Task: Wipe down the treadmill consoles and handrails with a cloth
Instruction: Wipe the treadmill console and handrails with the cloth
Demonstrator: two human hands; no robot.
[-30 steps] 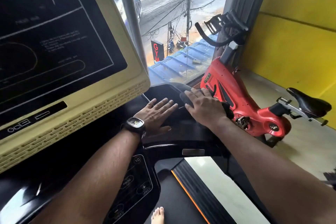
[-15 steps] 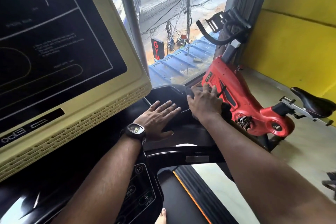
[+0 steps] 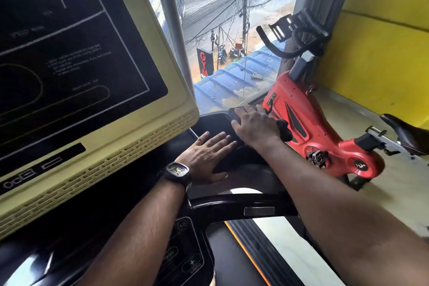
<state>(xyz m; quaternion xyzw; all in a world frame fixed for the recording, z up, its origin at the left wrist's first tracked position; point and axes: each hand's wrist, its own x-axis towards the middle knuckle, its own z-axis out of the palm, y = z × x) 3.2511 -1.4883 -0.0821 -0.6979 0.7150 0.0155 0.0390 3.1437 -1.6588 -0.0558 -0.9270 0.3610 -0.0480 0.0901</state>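
Right hand (image 3: 255,125) pressing flat on soft black cloth (image 3: 285,131), bunched by wrist, on glossy black console (image 3: 209,123) rim, left hand (image 3: 206,157) at 7 o'clock, flat, empty, smooth red bike (image 3: 313,123) at 3 o'clock

— What rests on the treadmill's black console deck (image 3: 250,166)?
— A left hand (image 3: 206,153) lies flat, fingers spread. Just beside it, a right hand (image 3: 255,125) presses a black cloth (image 3: 285,132) at the far edge.
— And the floor (image 3: 399,183)?
— It carries a red exercise bike (image 3: 301,123), beside the yellow wall (image 3: 383,53).
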